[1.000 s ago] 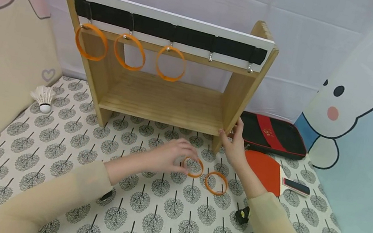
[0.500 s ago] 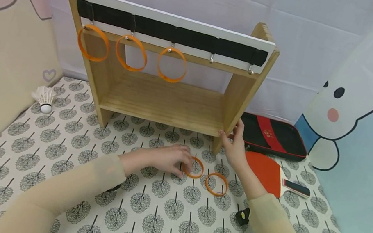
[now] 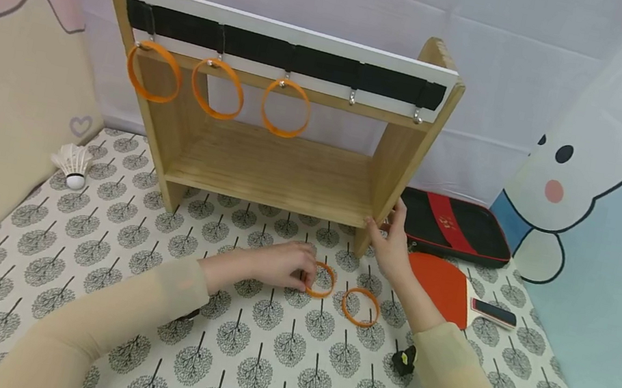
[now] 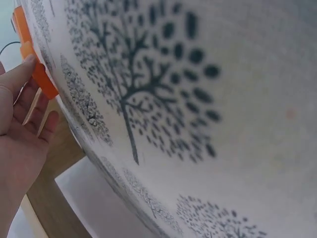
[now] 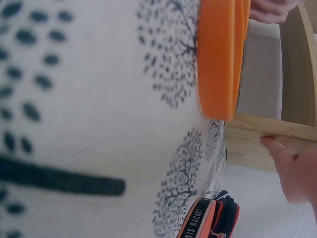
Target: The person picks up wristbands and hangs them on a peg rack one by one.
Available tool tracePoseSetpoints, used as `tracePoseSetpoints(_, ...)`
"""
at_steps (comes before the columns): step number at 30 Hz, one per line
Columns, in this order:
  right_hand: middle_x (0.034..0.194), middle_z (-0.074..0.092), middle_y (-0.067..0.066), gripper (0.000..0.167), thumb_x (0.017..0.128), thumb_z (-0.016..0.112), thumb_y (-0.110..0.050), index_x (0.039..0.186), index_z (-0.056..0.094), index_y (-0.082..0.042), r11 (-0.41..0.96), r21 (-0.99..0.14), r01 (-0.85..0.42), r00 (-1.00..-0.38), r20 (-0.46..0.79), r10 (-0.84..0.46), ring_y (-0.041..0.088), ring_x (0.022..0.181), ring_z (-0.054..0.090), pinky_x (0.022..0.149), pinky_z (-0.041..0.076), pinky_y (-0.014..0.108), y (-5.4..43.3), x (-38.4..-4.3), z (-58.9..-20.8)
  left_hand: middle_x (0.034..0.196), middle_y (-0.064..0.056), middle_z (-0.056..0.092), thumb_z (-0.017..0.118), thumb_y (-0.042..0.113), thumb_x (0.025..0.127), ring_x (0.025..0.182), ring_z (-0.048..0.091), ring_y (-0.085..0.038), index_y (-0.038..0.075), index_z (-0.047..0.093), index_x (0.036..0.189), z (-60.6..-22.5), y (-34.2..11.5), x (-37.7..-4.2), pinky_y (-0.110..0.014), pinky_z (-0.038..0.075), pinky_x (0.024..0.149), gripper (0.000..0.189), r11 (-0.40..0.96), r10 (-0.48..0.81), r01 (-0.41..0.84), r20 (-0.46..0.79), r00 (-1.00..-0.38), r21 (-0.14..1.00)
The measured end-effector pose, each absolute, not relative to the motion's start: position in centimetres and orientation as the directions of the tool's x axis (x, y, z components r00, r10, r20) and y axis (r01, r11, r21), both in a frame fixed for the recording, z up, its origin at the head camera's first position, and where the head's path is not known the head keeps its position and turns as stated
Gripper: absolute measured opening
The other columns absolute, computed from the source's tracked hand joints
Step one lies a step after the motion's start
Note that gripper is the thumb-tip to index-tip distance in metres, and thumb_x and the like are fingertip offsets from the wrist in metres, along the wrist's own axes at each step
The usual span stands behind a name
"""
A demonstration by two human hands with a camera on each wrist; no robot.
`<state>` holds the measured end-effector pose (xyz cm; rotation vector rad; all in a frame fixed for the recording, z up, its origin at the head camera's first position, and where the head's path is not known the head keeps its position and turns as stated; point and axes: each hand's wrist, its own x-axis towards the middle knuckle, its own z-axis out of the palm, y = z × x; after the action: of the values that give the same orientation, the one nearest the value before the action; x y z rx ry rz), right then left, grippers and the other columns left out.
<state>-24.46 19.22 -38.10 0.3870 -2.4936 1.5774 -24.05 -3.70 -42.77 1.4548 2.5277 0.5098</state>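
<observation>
My left hand (image 3: 289, 265) pinches the near-left edge of an orange ring (image 3: 330, 288) at the table. In the left wrist view, the thumb (image 4: 28, 64) presses its outer side and fingers lie behind. A second orange ring (image 3: 344, 305) lies just to the right, and fills the top of the right wrist view as an orange band (image 5: 215, 59). My right hand (image 3: 392, 246) grips the right side panel of a wooden shelf (image 3: 271, 170), thumb on its front edge. Three orange rings hang from the shelf's hooks, the third ring (image 3: 283, 133) at mid-bar.
Two bare hooks, a left one (image 3: 352, 98) and a right one (image 3: 417, 117), hang from the black strip (image 3: 321, 64). Right of the shelf are a black-and-red case (image 3: 474, 226) and a red paddle (image 3: 438, 286). A shuttlecock (image 3: 72, 164) sits far left.
My left hand has come down from over the ring and taken its edge between thumb and fingers; the ring has shifted slightly left. My right hand stays on the shelf.
</observation>
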Motion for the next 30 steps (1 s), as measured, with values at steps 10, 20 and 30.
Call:
tracePoseSetpoints(10, 0.136, 0.037, 0.028, 0.068, 0.097, 0.051, -0.01, 0.149, 0.007, -0.014, 0.426, -0.85, -0.309, -0.951, 0.276, -0.139, 0.041, 0.103, 0.053, 0.077, 0.053, 0.057, 19.0, -24.4, -38.0, 0.084, 0.014, 0.061, 0.067, 0.02, 0.085, 0.086, 0.051, -0.005, 0.018, 0.066, 0.09, -41.3, -4.0, -23.5, -0.032, 0.043, 0.093, 0.004, 0.456, 0.865, 0.767, -0.021, -0.502, 0.451)
tracePoseSetpoints(20, 0.134, 0.038, 0.029, 0.067, 0.097, 0.051, -0.01, 0.148, 0.008, -0.014, 0.43, -0.854, -0.293, -0.956, 0.267, -0.122, 0.04, 0.104, 0.052, 0.078, 0.053, 0.057, 19.0, -24.3, -37.8, 0.089, 0.0, 0.066, 0.062, 0.008, 0.089, 0.084, 0.061, -0.008, 0.013, 0.061, 0.095, -38.2, -4.4, -23.2, -0.019, 0.049, 0.084, 0.007, 0.399, 0.861, 0.674, 0.0, -0.509, 0.622)
tracePoseSetpoints(30, 0.137, 0.038, 0.028, 0.067, 0.097, 0.051, -0.01, 0.148, 0.009, -0.014, 0.415, -0.86, -0.296, -0.955, 0.266, -0.129, 0.041, 0.105, 0.053, 0.078, 0.053, 0.056, 19.1, -24.4, -38.0, 0.092, 0.009, 0.065, 0.068, 0.015, 0.087, 0.086, 0.059, -0.004, 0.017, 0.065, 0.098, -35.5, -5.2, -22.6, -0.016, 0.051, 0.077, 0.011, 0.408, 0.804, 0.692, 0.124, -0.582, 0.596)
